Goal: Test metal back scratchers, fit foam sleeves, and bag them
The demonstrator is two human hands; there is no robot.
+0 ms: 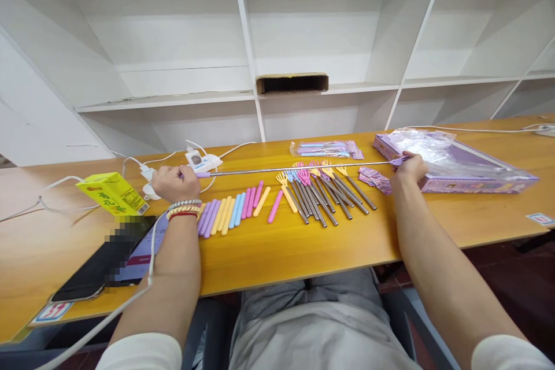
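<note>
A thin metal telescopic rod (pixel 277 170) is stretched out level above the table between my hands. My left hand (pixel 177 182) is closed round its purple handle. At the other end, my right hand (pixel 411 169) grips the purple head. Beneath the rod lie several metal rods with yellow, blue and pink claw-shaped heads (pixel 323 196). Left of them is a row of loose coloured handles (pixel 229 211) in purple, yellow, blue and pink. Small pink printed packets (pixel 375 179) lie near my right hand.
A purple tray box (pixel 477 185) with clear plastic wrap sits at the right. Wrapped pieces (pixel 327 149) lie at the back. On the left are a yellow box (pixel 113 193), a black phone (pixel 93 269), a lit screen (pixel 139 254) and white cables. White shelves hold a cardboard box (pixel 292 76).
</note>
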